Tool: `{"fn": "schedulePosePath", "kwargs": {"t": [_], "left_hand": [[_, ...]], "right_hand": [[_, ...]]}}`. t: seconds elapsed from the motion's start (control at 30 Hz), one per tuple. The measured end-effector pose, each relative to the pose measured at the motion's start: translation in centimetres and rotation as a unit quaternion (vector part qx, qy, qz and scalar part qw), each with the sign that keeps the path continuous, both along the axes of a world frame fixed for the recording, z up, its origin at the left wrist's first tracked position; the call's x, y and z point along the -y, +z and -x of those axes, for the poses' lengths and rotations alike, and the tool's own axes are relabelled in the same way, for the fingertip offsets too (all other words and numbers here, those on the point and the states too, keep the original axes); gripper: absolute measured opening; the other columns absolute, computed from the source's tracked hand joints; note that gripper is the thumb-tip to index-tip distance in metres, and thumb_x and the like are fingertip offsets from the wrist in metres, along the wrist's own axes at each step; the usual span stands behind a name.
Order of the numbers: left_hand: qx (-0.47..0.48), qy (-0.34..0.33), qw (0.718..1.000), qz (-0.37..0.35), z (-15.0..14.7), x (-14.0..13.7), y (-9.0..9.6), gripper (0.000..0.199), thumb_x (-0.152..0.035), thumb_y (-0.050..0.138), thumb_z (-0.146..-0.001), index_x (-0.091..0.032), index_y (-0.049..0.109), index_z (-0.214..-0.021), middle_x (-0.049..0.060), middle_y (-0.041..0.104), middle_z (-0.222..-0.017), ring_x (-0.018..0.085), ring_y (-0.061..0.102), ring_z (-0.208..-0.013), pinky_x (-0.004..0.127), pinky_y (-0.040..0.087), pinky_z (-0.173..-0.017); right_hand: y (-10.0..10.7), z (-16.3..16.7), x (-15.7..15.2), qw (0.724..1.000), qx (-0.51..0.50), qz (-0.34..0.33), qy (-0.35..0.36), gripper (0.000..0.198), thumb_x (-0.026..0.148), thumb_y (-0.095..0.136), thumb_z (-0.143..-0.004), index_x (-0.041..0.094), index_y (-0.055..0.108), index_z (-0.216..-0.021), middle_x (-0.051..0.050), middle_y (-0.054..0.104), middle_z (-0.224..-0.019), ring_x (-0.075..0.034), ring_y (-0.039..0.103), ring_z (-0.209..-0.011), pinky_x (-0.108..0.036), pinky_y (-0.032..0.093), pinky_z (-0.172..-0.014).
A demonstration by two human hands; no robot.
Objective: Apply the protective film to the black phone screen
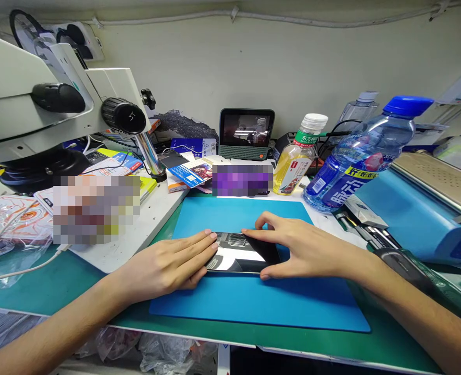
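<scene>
A smartphone (pixel 236 255) with a dark, glossy, reflective face lies sideways on a blue mat (pixel 249 304). My left hand (pixel 167 263) covers its left end, with the fingers pressed together across the top and the thumb side down by the near edge. At the right end, my right hand (pixel 296 247) spans the phone, index finger near the far edge and thumb at the near edge. The reflection of a bright strip runs across the glass. Both palms hide parts of the phone's ends.
A microscope (pixel 124 115) stands at the left beside a blurred-out patch. Behind the mat are a small display (pixel 247 127), a tea bottle (pixel 296 156) and a tilted large blue-capped bottle (pixel 359 156). A blue machine (pixel 410 208) sits at the right, near several pen-like tools (pixel 371 229).
</scene>
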State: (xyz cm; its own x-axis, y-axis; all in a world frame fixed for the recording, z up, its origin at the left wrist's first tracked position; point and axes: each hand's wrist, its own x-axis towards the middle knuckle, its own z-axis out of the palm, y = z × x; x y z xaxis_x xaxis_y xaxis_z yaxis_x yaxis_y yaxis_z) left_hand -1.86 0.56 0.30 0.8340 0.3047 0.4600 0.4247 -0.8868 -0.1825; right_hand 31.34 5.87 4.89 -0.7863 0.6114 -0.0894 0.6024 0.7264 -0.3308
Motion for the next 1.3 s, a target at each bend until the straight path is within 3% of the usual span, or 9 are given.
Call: {"fn": "schedulePosePath", "kwargs": {"t": [0.97,1.3], "left_hand": [[-0.008,-0.001,1.000,-0.006,0.03,0.19,0.30,0.037,-0.015,0.052,-0.108,0.001,0.062,-0.140,0.021,0.070,-0.142,0.029,0.060,-0.142,0.038,0.050,-0.120],[-0.013,0.001,1.000,-0.008,-0.12,0.20,0.58,0.036,-0.015,0.050,-0.109,0.001,0.063,-0.139,0.020,0.069,-0.142,0.030,0.061,-0.140,0.040,0.054,-0.116]], "right_hand": [[0.21,0.02,-0.01,1.000,0.021,0.014,0.001,0.084,0.075,0.069,-0.087,0.035,0.051,-0.158,-0.010,0.059,-0.129,-0.028,0.068,-0.099,-0.041,0.055,-0.081],[-0.06,-0.04,-0.12,1.000,0.014,0.011,0.002,0.083,0.075,0.069,-0.086,0.036,0.052,-0.157,-0.009,0.060,-0.128,-0.027,0.067,-0.098,-0.040,0.055,-0.081]]}}
